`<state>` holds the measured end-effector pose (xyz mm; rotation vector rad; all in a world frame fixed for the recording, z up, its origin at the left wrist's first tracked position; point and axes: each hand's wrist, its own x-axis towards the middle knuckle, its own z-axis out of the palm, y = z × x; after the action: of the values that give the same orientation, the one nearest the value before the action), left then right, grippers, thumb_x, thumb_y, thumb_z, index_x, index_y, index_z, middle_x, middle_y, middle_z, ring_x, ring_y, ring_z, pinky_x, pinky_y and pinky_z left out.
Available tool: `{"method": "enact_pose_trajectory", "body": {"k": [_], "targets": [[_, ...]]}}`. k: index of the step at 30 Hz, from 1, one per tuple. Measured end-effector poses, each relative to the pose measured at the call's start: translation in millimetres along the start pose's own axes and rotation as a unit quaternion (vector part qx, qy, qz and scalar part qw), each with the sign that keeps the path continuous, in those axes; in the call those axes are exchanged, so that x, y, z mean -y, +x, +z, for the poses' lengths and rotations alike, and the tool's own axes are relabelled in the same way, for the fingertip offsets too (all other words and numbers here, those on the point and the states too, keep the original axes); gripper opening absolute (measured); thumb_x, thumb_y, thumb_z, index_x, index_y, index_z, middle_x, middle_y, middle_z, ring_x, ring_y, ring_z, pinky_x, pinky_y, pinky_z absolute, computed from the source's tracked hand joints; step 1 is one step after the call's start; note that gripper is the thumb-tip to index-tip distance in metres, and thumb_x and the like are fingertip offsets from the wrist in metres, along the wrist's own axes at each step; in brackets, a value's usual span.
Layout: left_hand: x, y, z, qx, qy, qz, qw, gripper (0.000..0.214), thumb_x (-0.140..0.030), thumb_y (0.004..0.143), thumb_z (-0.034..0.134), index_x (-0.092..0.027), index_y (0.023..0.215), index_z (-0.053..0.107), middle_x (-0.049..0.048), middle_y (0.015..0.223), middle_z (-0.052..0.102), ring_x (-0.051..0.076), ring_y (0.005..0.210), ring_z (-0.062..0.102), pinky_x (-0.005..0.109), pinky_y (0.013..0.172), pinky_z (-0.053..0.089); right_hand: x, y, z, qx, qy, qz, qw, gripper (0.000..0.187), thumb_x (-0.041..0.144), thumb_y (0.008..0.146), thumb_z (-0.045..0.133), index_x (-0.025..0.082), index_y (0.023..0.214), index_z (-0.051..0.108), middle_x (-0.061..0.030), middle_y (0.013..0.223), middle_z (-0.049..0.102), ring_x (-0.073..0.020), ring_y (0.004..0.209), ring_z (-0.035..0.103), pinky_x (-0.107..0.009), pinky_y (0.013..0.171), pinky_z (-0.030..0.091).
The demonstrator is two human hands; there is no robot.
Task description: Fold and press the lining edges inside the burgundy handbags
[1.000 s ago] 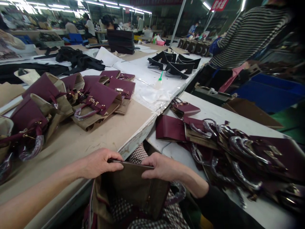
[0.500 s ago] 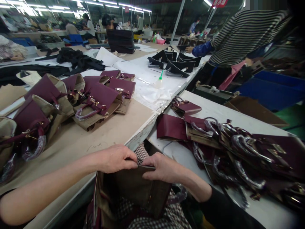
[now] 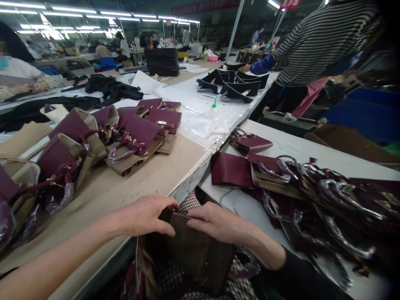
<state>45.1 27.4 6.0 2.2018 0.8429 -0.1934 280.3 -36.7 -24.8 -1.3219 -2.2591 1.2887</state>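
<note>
The bag (image 3: 187, 252) is brown inside. The right grip (image 3: 218, 222) pinches the bag's top; the left grip (image 3: 146, 216) there is spread.

Your left tabletop (image 3: 193, 178) carries brown paper (image 3: 150, 179) with burgundy bags (image 3: 142, 130) on it, plus white sheets (image 3: 192, 118), black strips (image 3: 109, 86) and a green-tipped bottle (image 3: 213, 111); your white right tabletop (image 3: 296, 143) bears heaped maroon bags (image 3: 233, 171).
</note>
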Motion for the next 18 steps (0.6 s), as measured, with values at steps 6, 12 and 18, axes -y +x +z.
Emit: {"method": "enact_pose_trajectory", "body": {"k": [6,12,18], "targets": [[29,-16,-3.9,-0.011,-0.087,-0.075,0.993,0.026,-0.034,0.073,0.074,-0.022,0.095,0.067,-0.0021,0.087,0.067,0.02,0.082,0.06,0.024,0.066,0.04,-5,5,5,-0.027,-0.018,0.045,0.998,0.013,0.021,0.085,0.058,0.019,0.087,0.071,0.0019,0.07,0.064,-0.0143,0.065,0.056,-0.023,0.059,0.038],[37,-15,5.7,-0.031,-0.127,-0.064,0.989,0.02,-0.033,0.075,0.071,-0.02,0.089,0.065,-0.004,0.08,0.062,0.018,0.078,0.057,0.024,0.065,0.038,15,34,9,-0.034,0.021,0.01,0.999,0.028,0.034,0.087,0.065,0.023,0.112,0.071,-0.0025,0.095,0.075,-0.0212,0.088,0.067,-0.027,0.077,0.046],[40,-25,5.1,-0.022,-0.167,-0.054,0.984,0.024,-0.039,0.085,0.063,-0.019,0.097,0.067,-0.0021,0.084,0.066,0.019,0.082,0.059,0.024,0.068,0.041,17,53,23,-0.062,0.063,-0.008,0.996,0.019,0.034,0.092,0.06,0.026,0.097,0.077,0.0026,0.08,0.073,-0.0168,0.078,0.065,-0.024,0.068,0.042]]}}
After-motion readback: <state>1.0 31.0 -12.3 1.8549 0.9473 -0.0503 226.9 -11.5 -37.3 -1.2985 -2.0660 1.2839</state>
